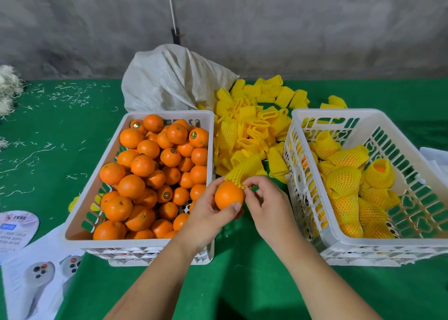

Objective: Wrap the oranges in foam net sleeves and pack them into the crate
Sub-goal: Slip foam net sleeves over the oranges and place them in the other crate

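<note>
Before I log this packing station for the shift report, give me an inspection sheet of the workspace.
Surface: green cloth table, strewn with pale shreds at left.
Job's things: left crate piled with bare oranges; right crate holding sleeved oranges; loose yellow sleeves heaped between them.
Clutter: white woven sack; printed leaflets at front left.
Hands: left hand holds an orange; right hand pinches a sleeve at its top.
Cables: nothing seen.
Surroundings: grey wall, white rod leaning on it.

Glossy oranges (155, 174), foam sleeves (249, 130), white plastic crates (312, 116), green cloth (242, 283).
</note>
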A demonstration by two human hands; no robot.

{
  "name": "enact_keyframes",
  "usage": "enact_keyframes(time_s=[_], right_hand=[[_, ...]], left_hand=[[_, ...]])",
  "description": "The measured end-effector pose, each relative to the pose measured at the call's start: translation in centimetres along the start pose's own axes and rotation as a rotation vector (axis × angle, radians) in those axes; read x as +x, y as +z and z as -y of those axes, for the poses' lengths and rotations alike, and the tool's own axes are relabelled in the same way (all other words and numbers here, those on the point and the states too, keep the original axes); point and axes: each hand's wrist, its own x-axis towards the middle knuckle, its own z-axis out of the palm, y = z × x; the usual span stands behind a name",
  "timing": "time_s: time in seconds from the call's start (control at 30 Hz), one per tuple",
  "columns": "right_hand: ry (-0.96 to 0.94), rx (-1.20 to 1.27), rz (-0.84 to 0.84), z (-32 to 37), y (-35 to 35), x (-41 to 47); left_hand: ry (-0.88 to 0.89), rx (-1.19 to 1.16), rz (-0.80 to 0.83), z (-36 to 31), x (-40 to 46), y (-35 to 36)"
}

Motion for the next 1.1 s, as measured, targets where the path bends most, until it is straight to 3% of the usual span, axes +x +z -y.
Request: enact_keyframes(time_s=[0.27, 0.33, 0.47, 0.53, 0.67, 0.8, 0.97, 1.1], right_hand=[[-0.102, 0.063, 0.089, 2.7, 1.2, -1.7], [-0.050, 0.077, 0.095, 2.8, 1.7, -1.6], [-0.050, 0.070, 0.032, 2.6, 1.5, -1.4], [-0.063, 0.043, -0.031, 2.2, 0.9, -1.1], [-0.080, 0.002, -0.108, 1.2, -0.3, 0.2], [-0.151, 0.026, -0.072, 1.9, -1.0, 0.5], [-0.254, -0.024, -0.052, 2.8, -0.9, 0.1], [-0.346, -0.015, 0.010, 3.5, -0.1, -0.8]], left_hand=[[0.008, -0.181, -0.244, 1.0, 0.9, -0.6], [0.014, -0.126, -0.205, 1.0, 0.8, -0.7], [-0.004, -0.084, 0.054, 1.0, 0.4, -1.2], [0.009, -0.024, 0.069, 0.8, 0.1, -0.9], [0.046, 0.046, -0.003, 0.9, -0.4, 0.2], [0.145, 0.110, -0.059, 1.3, -0.7, 0.4], [0.219, 0.047, -0.237, 1.0, -0.4, 0.8], [0.141, -0.169, -0.326, 1.4, 0.0, -0.1]])
